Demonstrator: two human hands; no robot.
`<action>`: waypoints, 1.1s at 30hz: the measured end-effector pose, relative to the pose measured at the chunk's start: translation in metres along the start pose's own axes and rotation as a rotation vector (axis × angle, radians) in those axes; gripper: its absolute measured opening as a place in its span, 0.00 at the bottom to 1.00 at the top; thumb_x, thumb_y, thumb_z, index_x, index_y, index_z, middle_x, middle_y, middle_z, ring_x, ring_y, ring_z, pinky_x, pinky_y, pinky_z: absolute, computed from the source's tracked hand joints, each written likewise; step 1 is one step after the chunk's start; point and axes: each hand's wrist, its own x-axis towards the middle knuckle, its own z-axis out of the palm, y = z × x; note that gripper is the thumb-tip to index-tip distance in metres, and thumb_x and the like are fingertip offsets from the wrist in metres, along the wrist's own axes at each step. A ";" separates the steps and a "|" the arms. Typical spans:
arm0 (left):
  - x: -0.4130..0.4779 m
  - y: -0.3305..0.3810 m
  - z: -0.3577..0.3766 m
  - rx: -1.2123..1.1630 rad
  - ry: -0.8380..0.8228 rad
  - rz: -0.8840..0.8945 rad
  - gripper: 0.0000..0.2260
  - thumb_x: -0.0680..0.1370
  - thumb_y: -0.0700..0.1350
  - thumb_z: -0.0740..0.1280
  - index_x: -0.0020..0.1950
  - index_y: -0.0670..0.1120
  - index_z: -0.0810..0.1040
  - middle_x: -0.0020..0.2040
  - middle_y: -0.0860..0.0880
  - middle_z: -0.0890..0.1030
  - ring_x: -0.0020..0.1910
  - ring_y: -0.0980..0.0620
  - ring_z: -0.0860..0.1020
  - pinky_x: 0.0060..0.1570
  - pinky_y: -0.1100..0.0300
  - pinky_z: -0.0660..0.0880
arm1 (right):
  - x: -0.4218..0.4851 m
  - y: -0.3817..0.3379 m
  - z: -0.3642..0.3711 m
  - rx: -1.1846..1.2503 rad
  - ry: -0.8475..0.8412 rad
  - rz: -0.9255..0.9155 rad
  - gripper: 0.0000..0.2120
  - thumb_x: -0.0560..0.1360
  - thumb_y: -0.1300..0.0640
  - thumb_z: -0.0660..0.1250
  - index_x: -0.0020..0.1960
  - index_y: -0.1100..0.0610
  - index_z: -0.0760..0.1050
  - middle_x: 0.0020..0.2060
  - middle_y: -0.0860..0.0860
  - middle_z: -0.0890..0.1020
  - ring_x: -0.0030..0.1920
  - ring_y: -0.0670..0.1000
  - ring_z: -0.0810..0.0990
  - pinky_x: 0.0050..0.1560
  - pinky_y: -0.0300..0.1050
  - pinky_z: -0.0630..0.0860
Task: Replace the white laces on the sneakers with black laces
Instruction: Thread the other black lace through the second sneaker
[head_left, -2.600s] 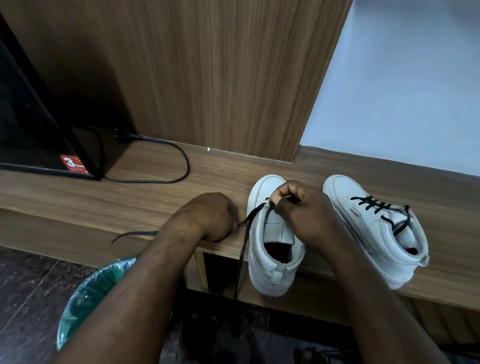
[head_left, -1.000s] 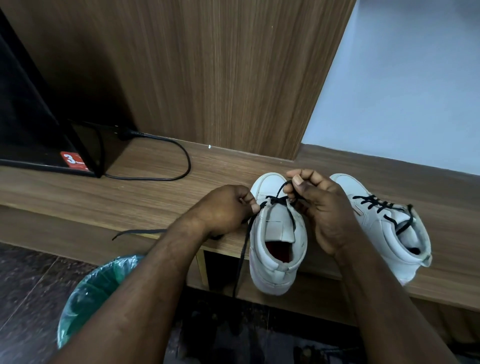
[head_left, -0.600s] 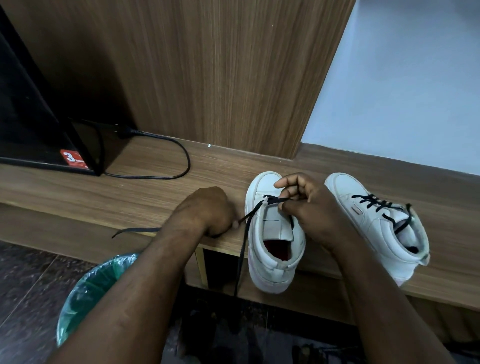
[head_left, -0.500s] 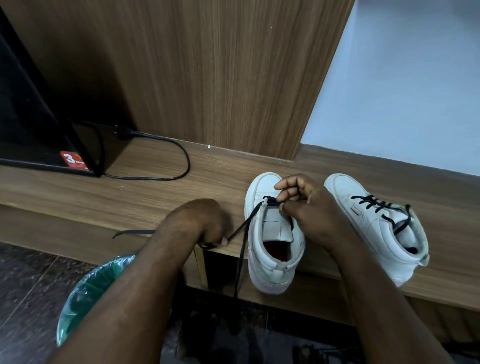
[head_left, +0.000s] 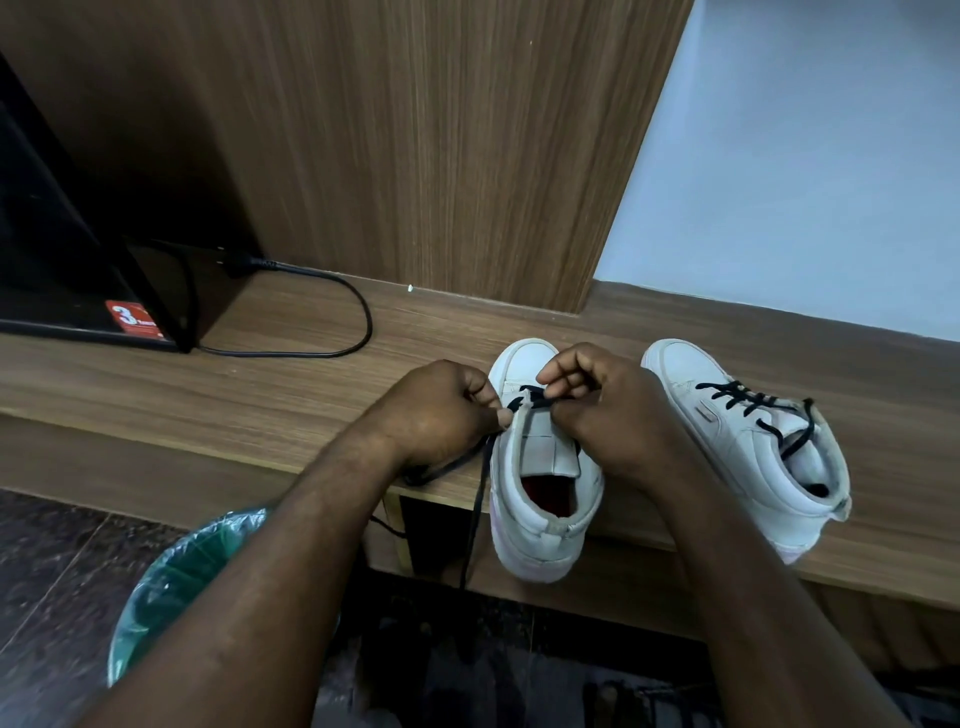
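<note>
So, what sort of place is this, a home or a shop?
Probably a room in a home. A low wooden unit carries what looks like a television with its power cable, and a lined waste bin stands on the dark floor.

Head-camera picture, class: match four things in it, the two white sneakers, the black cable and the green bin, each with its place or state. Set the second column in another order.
Column 1
1. left white high-top sneaker
2. right white high-top sneaker
3. black power cable
4. green bin with clear plastic liner

Column 2
A. on the dark floor, below the wooden shelf
B. laced crisscross in black over several rows
C. looped on the shelf top
D. black lace only at the toe-end eyelets, one end hanging off the edge

Pairs: 1-D, 2-B, 3-C, 4-A
</note>
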 end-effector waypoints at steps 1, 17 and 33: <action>0.000 0.000 0.001 0.004 0.016 0.004 0.07 0.77 0.50 0.76 0.40 0.50 0.83 0.30 0.60 0.82 0.29 0.67 0.75 0.39 0.63 0.71 | 0.000 0.000 0.000 -0.014 0.001 -0.007 0.16 0.69 0.68 0.71 0.45 0.47 0.81 0.40 0.45 0.84 0.41 0.41 0.82 0.43 0.31 0.76; 0.001 0.003 0.007 0.119 0.098 0.087 0.06 0.76 0.49 0.75 0.40 0.54 0.81 0.37 0.56 0.83 0.39 0.57 0.79 0.42 0.58 0.74 | 0.000 0.000 0.000 -0.304 0.071 -0.006 0.13 0.66 0.62 0.72 0.45 0.47 0.76 0.43 0.43 0.80 0.41 0.41 0.77 0.41 0.38 0.72; -0.005 -0.004 -0.002 -0.194 0.056 -0.086 0.07 0.78 0.47 0.75 0.46 0.44 0.83 0.32 0.53 0.80 0.21 0.63 0.71 0.20 0.70 0.65 | -0.007 -0.012 0.001 -0.362 0.064 0.095 0.07 0.67 0.53 0.71 0.43 0.45 0.75 0.36 0.42 0.82 0.39 0.44 0.80 0.44 0.48 0.80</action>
